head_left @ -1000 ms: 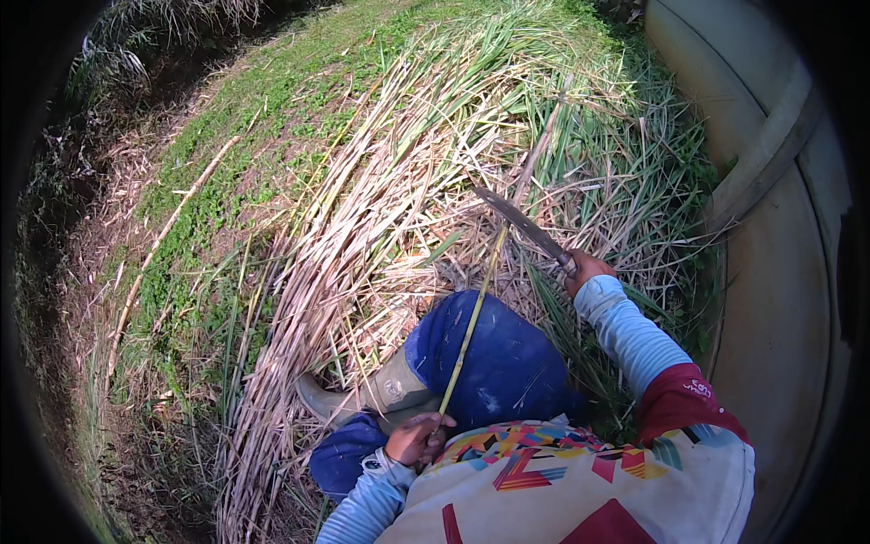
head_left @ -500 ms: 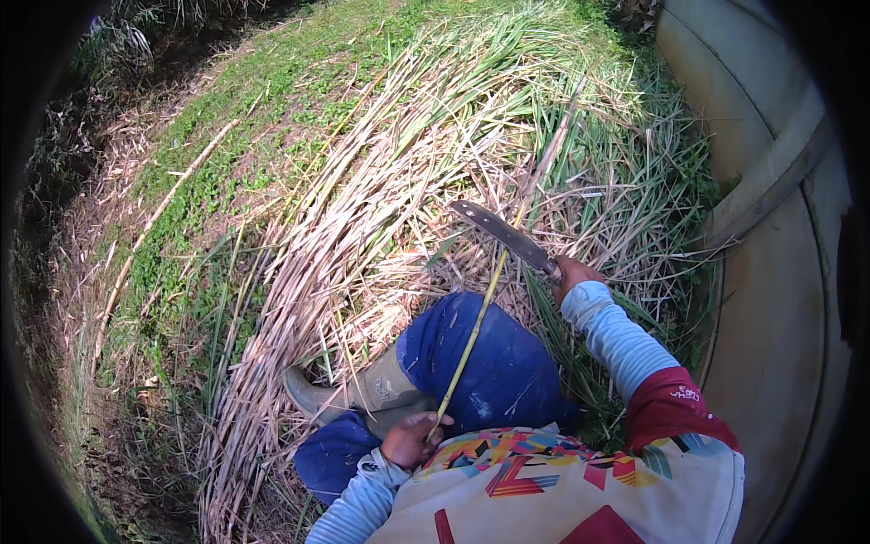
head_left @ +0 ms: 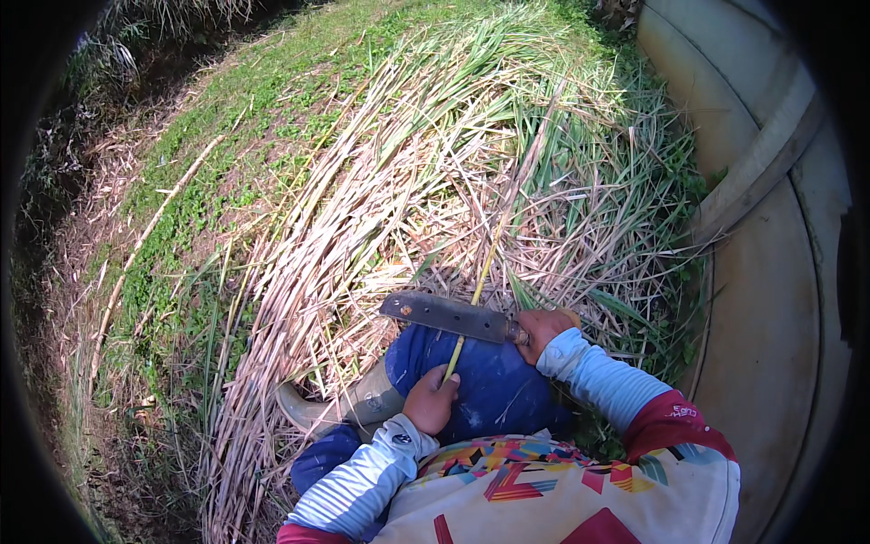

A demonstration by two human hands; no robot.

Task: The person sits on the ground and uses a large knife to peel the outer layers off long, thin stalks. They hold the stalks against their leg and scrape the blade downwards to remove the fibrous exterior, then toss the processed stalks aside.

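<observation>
A thin yellow-green stalk (head_left: 488, 265) runs from my left hand (head_left: 431, 401) up and away over the blue trouser leg, its far end dry and brown. My left fingers are closed round its near part. In my right hand (head_left: 544, 332) is the handle of a machete (head_left: 446, 315), whose wide dark blade has several holes and points left. The blade lies across the stalk just beyond my left hand, above my knee (head_left: 494, 385). Whether its edge touches the stalk I cannot tell.
A heap of cut stalks and dry leaves (head_left: 362, 218) spreads ahead and to the left. Green grass blades (head_left: 580, 208) lie on its right. At the right stands a curved pale wall (head_left: 761, 299) with a slanting beam (head_left: 757, 181). A rubber boot (head_left: 362, 399) shows below my knee.
The machete has come down and nearer, toward my left hand. My left hand has moved up and forward along the stalk. The view has shifted slightly.
</observation>
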